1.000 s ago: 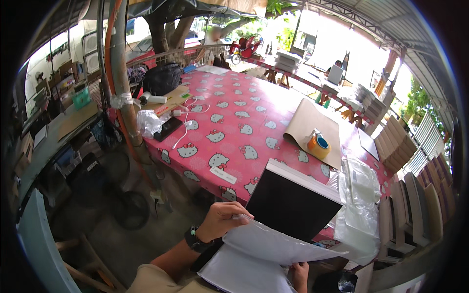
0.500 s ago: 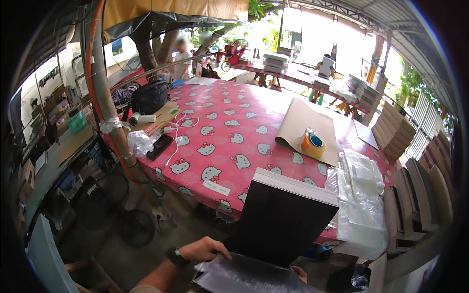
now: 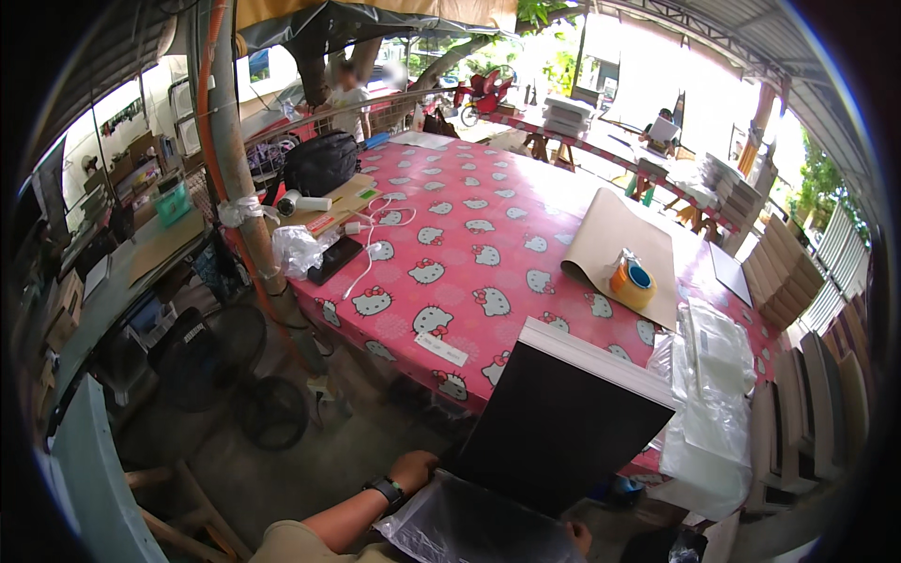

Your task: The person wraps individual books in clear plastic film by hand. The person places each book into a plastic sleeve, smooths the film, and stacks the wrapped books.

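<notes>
A thick black book with pale page edges stands tilted in front of me, against the near edge of the table. Its lower end meets a clear plastic bag close to my body. At the bag's left edge, beside the book's lower left corner, my left hand is closed on the plastic, its fingertips partly hidden. My right hand shows only in part, curled at the right edge of the bag; most of it is hidden behind the bag and book.
The table has a pink patterned cover. On it lie brown paper, tape rolls, clear plastic bags, a phone, a white cable and a black backpack. A post stands left; people are farther off.
My left hand has shifted slightly up and right along the bag's edge. The bag lies flatter against the book's lower end. The whole view has swung a little left.
</notes>
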`<state>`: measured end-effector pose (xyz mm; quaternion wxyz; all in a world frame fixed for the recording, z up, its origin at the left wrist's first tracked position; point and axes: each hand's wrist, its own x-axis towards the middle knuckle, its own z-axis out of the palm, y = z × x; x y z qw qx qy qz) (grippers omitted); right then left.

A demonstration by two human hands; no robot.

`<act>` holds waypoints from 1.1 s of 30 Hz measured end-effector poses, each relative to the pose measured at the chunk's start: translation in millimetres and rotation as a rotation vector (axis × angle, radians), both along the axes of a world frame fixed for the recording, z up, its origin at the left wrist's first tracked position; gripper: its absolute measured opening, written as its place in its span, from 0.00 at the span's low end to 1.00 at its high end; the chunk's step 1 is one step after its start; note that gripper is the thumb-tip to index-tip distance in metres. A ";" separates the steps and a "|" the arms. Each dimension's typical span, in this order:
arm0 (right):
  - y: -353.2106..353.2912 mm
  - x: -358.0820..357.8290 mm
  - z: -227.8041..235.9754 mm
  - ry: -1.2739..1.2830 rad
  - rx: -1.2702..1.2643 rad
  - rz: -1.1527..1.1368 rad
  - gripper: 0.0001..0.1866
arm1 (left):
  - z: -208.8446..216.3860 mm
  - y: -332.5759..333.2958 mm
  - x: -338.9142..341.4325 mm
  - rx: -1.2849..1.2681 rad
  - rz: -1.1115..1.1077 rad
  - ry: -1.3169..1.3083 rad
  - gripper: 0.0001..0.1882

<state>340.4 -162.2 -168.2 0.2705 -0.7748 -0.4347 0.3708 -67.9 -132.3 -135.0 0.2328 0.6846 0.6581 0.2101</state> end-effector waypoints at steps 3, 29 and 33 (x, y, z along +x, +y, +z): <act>-0.1 0.5 20.2 -0.057 -0.111 0.035 0.10 | 20.6 6.6 -5.0 -0.855 0.450 -0.790 0.15; 20.6 1.6 -5.0 -0.162 0.325 -0.029 0.08 | -11.6 23.7 33.2 -0.308 0.216 -0.083 0.17; 45.4 20.7 109.1 -0.298 0.834 -0.127 0.08 | -37.5 15.3 20.8 -0.158 0.195 -0.234 0.16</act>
